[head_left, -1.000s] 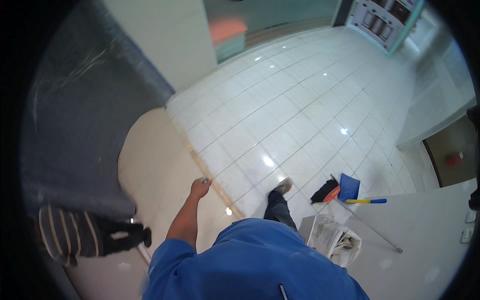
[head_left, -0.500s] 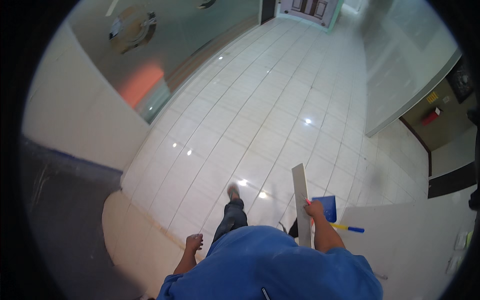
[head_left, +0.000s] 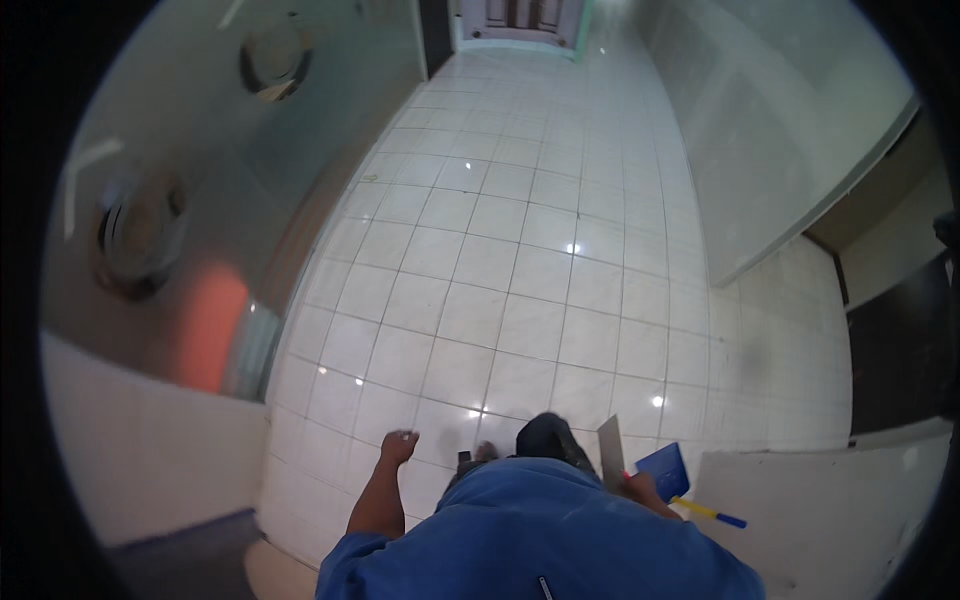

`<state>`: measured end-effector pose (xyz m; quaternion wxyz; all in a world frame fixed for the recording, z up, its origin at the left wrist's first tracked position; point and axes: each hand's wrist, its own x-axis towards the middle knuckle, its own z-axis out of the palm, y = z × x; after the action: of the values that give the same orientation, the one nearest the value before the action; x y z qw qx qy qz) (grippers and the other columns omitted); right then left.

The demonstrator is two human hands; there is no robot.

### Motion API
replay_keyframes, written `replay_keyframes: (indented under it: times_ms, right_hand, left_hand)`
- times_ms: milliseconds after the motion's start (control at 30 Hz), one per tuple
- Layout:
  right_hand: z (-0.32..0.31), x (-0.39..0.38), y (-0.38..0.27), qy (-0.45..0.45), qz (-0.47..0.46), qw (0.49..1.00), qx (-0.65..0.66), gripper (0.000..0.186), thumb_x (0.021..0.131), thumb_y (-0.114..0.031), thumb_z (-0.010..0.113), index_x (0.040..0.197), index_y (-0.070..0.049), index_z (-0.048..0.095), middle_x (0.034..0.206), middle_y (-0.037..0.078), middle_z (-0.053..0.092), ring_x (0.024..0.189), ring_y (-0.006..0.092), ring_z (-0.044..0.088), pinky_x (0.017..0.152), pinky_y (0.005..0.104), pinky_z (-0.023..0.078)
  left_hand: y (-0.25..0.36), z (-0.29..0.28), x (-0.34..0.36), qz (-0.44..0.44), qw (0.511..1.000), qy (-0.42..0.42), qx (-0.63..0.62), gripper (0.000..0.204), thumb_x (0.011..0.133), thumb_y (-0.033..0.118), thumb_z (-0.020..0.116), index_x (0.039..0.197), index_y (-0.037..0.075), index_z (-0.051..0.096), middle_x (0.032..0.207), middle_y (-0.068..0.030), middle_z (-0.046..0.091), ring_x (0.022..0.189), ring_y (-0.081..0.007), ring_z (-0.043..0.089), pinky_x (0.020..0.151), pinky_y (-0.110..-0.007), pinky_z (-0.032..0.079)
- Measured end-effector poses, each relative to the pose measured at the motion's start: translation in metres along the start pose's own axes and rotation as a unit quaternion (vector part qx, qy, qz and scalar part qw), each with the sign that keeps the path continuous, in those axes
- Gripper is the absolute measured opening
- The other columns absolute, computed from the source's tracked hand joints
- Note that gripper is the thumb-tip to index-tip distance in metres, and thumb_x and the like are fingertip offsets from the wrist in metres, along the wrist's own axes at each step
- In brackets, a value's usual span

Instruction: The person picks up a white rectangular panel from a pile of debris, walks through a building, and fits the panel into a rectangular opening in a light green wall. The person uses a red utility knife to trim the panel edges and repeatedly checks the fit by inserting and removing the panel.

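Note:
My left hand hangs forward over the tiled floor with its fingers curled in, and nothing shows in it. My right hand is low at my right side, closed on a long, flat greyish board that stands up past the fingers. A small red piece shows at the grip; its kind is unclear. Just right of that hand is a flat blue pan-like piece. A yellow and blue handle sticks out below it. My body and fingers hide how these are held.
Glossy white floor tiles run ahead to a panelled door. A glass partition lines the left, above a low white wall. On the right stand a pale wall panel and a light board-like surface near me.
I have walked forward and the view has turned right. My left hand has swung forward. My right hand has drawn back toward my body with the board, which shows less of its length.

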<state>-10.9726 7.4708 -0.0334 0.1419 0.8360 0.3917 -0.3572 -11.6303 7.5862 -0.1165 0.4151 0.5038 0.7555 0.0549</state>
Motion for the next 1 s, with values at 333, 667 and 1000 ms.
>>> replay_keyframes:
  times_ms: [333, 667, 1000]
  right_hand:
    - [-0.085, 0.176, -0.185, -0.023, 0.066, 0.996, 0.062, 0.059, 0.086, -0.053, 0.070, 0.081, 0.006, 0.070, 0.089, 0.027, 0.072, 0.090, 0.0392, 0.072, 0.075, 0.0459, 0.056]
    - [-0.426, 0.475, -0.510, 0.089, -0.110, 0.990, 0.029, 0.041, 0.075, -0.034, 0.075, 0.092, 0.003, 0.071, 0.096, 0.026, 0.071, 0.094, 0.0401, 0.070, 0.085, 0.0460, 0.056]
    - [-0.577, 0.627, -0.743, 0.093, -0.092, 0.991, 0.015, 0.046, 0.078, -0.047, 0.072, 0.087, -0.002, 0.075, 0.093, 0.023, 0.073, 0.089, 0.0390, 0.071, 0.083, 0.0462, 0.056]
  left_hand:
    - [0.224, -0.120, 0.251, -0.046, 0.989, 0.014, -0.143, 0.041, 0.091, 0.042, 0.070, 0.099, 0.001, 0.074, 0.073, -0.0093, 0.070, 0.059, -0.0173, 0.065, 0.055, -0.033, 0.053]
    - [0.365, -0.158, 0.384, -0.166, 0.957, -0.044, -0.234, 0.040, 0.092, 0.038, 0.066, 0.107, 0.002, 0.073, 0.084, -0.0102, 0.072, 0.067, -0.0199, 0.071, 0.055, -0.038, 0.057]
    - [0.462, -0.262, 0.724, -0.094, 0.977, -0.152, -0.119, 0.041, 0.091, 0.040, 0.067, 0.104, 0.001, 0.072, 0.082, -0.0089, 0.071, 0.066, -0.0202, 0.069, 0.056, -0.038, 0.060]
